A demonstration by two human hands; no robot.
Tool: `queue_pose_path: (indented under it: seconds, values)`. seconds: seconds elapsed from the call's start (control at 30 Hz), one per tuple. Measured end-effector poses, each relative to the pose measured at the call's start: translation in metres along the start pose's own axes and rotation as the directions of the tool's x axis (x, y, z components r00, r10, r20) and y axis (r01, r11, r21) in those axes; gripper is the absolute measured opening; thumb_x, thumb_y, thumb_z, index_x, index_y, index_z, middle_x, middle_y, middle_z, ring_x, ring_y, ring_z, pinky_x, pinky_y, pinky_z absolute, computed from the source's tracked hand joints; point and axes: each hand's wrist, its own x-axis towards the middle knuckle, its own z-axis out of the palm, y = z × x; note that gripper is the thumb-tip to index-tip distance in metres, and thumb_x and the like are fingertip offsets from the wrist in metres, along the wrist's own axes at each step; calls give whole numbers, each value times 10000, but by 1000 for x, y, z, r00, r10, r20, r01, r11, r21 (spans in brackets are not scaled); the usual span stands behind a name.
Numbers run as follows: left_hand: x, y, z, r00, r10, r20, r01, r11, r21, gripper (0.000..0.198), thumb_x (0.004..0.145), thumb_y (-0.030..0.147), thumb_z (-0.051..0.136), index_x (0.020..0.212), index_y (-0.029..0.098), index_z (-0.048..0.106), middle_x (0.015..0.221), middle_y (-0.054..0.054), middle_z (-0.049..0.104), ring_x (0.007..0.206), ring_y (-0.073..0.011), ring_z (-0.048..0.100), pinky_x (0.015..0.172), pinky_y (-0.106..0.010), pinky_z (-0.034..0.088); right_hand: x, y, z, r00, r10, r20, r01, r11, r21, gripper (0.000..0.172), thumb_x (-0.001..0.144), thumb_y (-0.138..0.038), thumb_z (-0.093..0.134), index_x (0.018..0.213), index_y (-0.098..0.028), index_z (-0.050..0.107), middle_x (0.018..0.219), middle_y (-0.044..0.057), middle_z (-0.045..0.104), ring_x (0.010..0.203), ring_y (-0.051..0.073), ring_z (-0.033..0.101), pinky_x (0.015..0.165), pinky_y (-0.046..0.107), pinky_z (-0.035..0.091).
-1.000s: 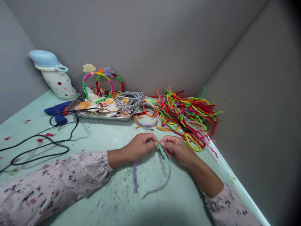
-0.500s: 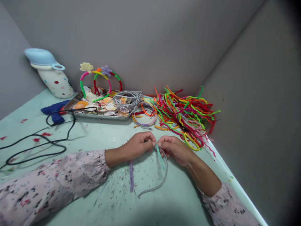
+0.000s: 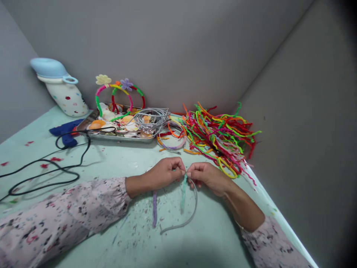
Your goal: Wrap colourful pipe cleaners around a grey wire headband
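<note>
My left hand (image 3: 169, 172) and my right hand (image 3: 208, 176) meet fingertip to fingertip over the table, both pinched. Between them they grip a grey wire (image 3: 195, 208), which curves down to a free end at lower left. A mint-green pipe cleaner (image 3: 183, 195) hangs from the pinch point beside the wire. Below my left hand a purple pipe cleaner (image 3: 154, 210) hangs or lies; its upper end is hidden by the hand. Which fingers hold which strand is too small to tell.
A heap of colourful pipe cleaners (image 3: 217, 130) lies at the back right. Behind my left hand are a metal tray (image 3: 122, 140) of shells, coiled wire (image 3: 153, 118) and two decorated hoops (image 3: 131, 100). A blue glue gun (image 3: 67, 133), its black cord and a bottle (image 3: 65, 96) are at left.
The mint-green pipe cleaner's hanging end has swung to the left and toward me. The wire's free end has shifted slightly left. Both hands stay pinched in nearly the same place.
</note>
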Motion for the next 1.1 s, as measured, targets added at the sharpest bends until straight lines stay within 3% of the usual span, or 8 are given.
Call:
queue_pose_path:
  seconds: [0.17,0.4,0.83,0.97,1.1]
  values:
    - [1,-2,1,1000,10,6,-10,1000,-3,95,754,226,530,777,149,580,600,29,557,507,-73,409,486,-179,305,-2,-3,2,998,-41,-47,33,988,-153,102,727,-243,598,725,-142,608,553,-10,615,463,71,456,461,197,322]
    - [0,1,0,999,-34,7,35,999,-39,93,741,205,511,782,150,573,581,39,535,461,-63,383,465,-179,290,-6,-6,5,977,-179,-119,120,912,-392,78,701,-185,554,705,-157,627,574,-25,603,523,94,496,512,209,373]
    - [2,-1,-2,998,-52,22,54,996,-75,75,742,216,510,779,160,545,579,49,518,435,-51,374,424,-171,269,-8,-7,11,948,-276,-157,161,845,-510,85,737,-246,568,714,-172,601,599,-31,557,531,98,466,484,206,338]
    - [2,-2,-1,998,-54,22,56,995,-77,81,752,228,511,783,160,543,567,53,505,433,-51,372,422,-171,265,-9,-6,13,932,-325,-163,169,784,-597,65,736,-221,563,712,-177,605,609,-29,571,537,94,467,500,201,349]
    - [2,-3,-1,998,-56,22,58,993,-103,79,755,231,506,784,163,534,559,63,483,424,-47,359,417,-170,258,-10,-6,13,905,-402,-136,182,657,-732,67,740,-185,552,730,-189,618,611,-26,591,546,101,488,514,204,340]
